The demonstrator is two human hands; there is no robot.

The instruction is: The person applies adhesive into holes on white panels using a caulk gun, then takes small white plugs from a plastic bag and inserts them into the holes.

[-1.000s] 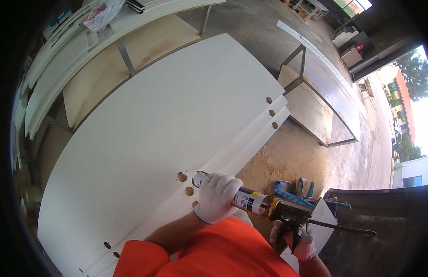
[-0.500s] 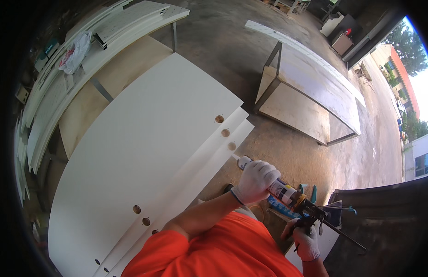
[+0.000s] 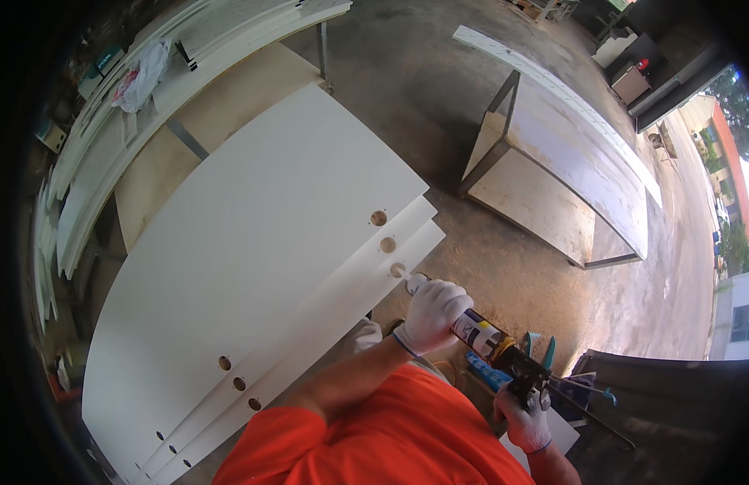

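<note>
In white knit gloves, both hands hold a caulking gun [image 3: 526, 370] with a printed sealant cartridge [image 3: 476, 330] in it. My left hand [image 3: 436, 315] is closed round the front of the cartridge. At the rear, my right hand [image 3: 525, 422] grips the gun's handle; some of its fingers are hidden behind it. The pale nozzle [image 3: 405, 276] points up and left, its tip at the round hole of the lowest visible white panel [image 3: 427, 242]. Whether the tip touches the panel I cannot tell. A large white panel [image 3: 261, 218] with round holes lies on top, the stack's edges stepped towards me.
To the right stands a metal-framed table [image 3: 504, 152] with a pale top. Behind the stack on the left, a bench holds long white boards [image 3: 160, 133] and a plastic bag [image 3: 145, 77]. Teal-handled tools [image 3: 549, 351] and a blue packet [image 3: 486, 372] lie below the gun.
The caulking gun and both hands have shifted left, bringing the nozzle tip from beside the lower panel's edge to its round hole. The whole view has turned slightly.
</note>
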